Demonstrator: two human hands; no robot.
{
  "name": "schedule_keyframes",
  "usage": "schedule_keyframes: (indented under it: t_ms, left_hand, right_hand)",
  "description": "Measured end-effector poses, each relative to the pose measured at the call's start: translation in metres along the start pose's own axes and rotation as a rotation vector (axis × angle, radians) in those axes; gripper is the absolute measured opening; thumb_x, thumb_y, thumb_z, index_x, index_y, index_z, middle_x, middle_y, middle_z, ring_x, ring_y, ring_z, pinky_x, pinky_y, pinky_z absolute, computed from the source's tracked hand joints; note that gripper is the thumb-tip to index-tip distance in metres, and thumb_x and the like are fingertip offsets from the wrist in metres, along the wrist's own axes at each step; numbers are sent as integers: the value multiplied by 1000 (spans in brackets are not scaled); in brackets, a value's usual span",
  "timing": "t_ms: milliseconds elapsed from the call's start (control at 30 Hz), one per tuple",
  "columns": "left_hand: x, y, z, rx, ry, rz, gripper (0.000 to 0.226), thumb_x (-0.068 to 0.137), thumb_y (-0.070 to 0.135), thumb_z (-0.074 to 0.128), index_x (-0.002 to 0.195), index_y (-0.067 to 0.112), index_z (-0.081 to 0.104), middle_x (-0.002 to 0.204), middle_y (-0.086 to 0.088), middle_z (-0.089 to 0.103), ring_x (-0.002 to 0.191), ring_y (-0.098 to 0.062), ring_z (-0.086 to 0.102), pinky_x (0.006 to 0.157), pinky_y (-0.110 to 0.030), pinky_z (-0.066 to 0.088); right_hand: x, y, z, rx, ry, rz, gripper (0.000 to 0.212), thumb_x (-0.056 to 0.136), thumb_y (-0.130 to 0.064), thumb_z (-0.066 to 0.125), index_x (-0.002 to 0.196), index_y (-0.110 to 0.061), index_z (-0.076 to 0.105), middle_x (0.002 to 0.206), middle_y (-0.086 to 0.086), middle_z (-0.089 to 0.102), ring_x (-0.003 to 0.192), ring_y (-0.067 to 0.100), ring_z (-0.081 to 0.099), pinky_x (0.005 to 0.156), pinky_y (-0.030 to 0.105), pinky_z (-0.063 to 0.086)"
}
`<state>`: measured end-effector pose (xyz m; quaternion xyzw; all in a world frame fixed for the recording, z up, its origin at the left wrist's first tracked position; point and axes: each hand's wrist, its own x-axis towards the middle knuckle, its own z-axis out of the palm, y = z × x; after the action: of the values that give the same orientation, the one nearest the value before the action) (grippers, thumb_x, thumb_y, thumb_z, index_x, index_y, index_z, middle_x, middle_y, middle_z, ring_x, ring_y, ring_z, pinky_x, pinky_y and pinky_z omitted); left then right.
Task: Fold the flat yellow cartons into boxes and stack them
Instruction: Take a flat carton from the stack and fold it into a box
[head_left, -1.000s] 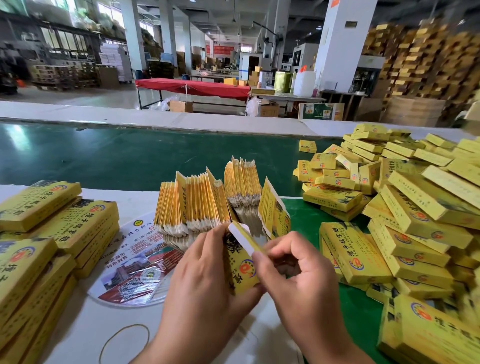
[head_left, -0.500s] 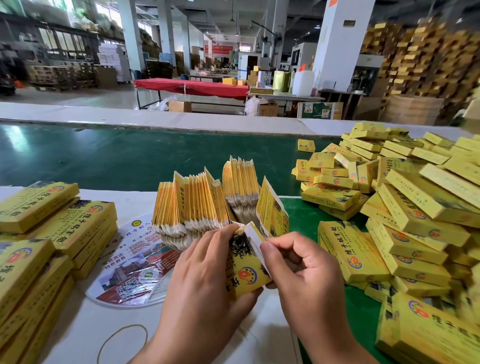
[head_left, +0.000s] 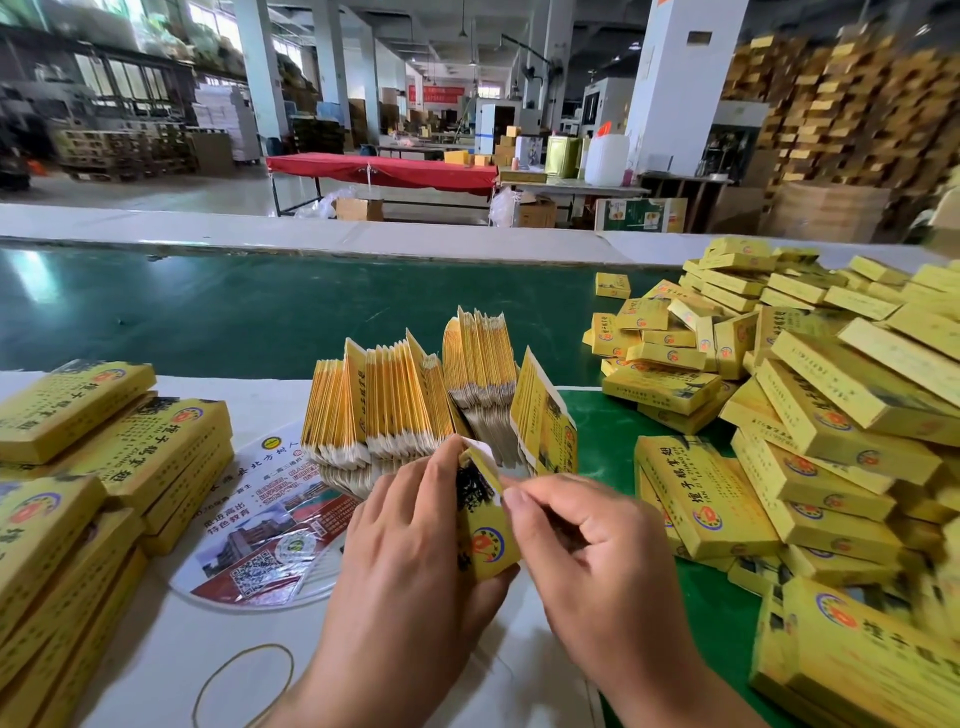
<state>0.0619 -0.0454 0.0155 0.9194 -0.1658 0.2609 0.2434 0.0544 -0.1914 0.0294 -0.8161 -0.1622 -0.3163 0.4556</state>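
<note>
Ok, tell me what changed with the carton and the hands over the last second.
The white end flap of the carton, sticking up and open a second ago, has been pushed down toward the box end by the right hand. The left hand keeps gripping the carton upright in the same spot. The standing flat cartons, the folded boxes and the rubber band have not moved.

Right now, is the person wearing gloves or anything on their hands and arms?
No gloves. The left hand and the right hand are both bare, with short, plain fingernails. No rings, watch or bracelet show on either one. The forearms are bare too as far as the picture reaches, so no sleeves come into view. Nothing is written or marked on the hands.
</note>
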Motion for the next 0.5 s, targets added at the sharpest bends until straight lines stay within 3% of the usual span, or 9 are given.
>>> schedule_keyframes:
  t_ms: [100,200,267,333,400,500]
  left_hand:
    - [-1,0,-2,8,-11,-35,87,67,52,60,139,6,44,118,-3,61,108,-24,59,96,-36,45]
    - [0,-1,-3,-55,-3,-42,86,71,55,55,143,9,41,122,3,58,114,-16,52,96,-34,41]
    - [0,3,-3,-178,26,-29,87,71,49,64,147,18,35,125,21,46,117,3,41,102,-17,32]
    - [1,7,-4,-302,48,-9,87,69,45,68,146,28,33,124,31,40,117,21,34,97,3,22]
    - [2,9,-6,-367,66,29,75,72,42,67,141,31,40,125,26,47,119,15,41,93,3,27]
    - [5,1,-10,-417,101,67,39,81,36,62,118,27,60,114,19,60,110,2,56,88,-8,41]
  right_hand:
    - [-2,-3,6,-148,-4,-97,19,84,-16,68,99,-10,79,98,-5,77,84,2,71,74,17,56]
    - [-5,-3,9,-130,-16,-78,27,82,-18,69,107,-12,77,105,-6,75,93,0,70,78,19,58]
    - [-4,-1,8,-72,6,-44,27,82,-17,70,108,-14,77,105,-9,75,97,-4,67,83,17,56]
    - [-2,1,5,-53,50,-54,22,83,-15,70,104,-14,78,103,-10,74,98,-4,67,85,16,54]
    - [1,3,0,-27,72,-51,19,85,-13,68,102,-14,76,101,-11,74,97,-4,67,83,14,53]
    - [3,6,-6,-9,29,-31,16,84,-13,68,98,-14,76,99,-12,73,97,-6,65,82,8,49]
